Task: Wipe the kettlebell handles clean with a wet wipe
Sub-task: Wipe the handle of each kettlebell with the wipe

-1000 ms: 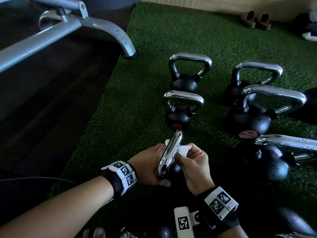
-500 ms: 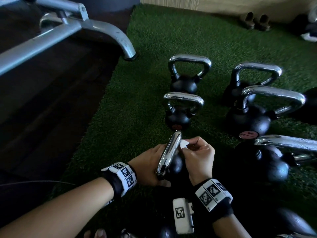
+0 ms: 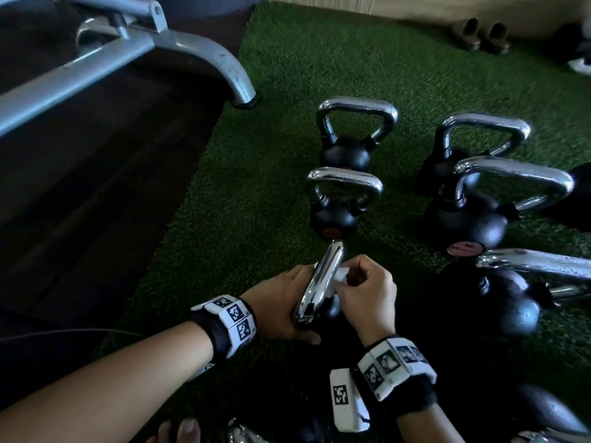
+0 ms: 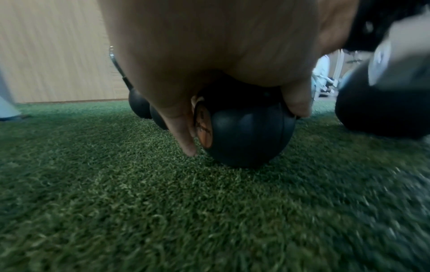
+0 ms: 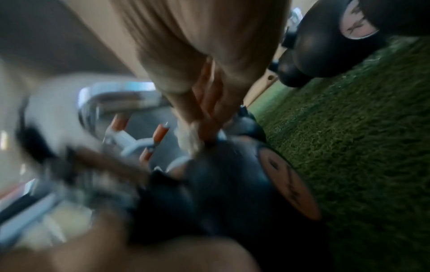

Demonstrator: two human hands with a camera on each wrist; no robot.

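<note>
Right hand [image 3: 367, 292] slid its wet wipe [image 3: 340, 274] down the handle [image 3: 321, 282].

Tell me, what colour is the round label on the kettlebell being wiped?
Orange-brown with dark markings, on the black kettlebell; the label shows best in the left wrist view.

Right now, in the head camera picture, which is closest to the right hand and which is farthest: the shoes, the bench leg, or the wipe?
1. Wipe: pinched in the right hand, against the handle.
2. Bench leg: up on the left, at the turf's edge.
3. Shoes: far back by the wall, on the right.
</note>
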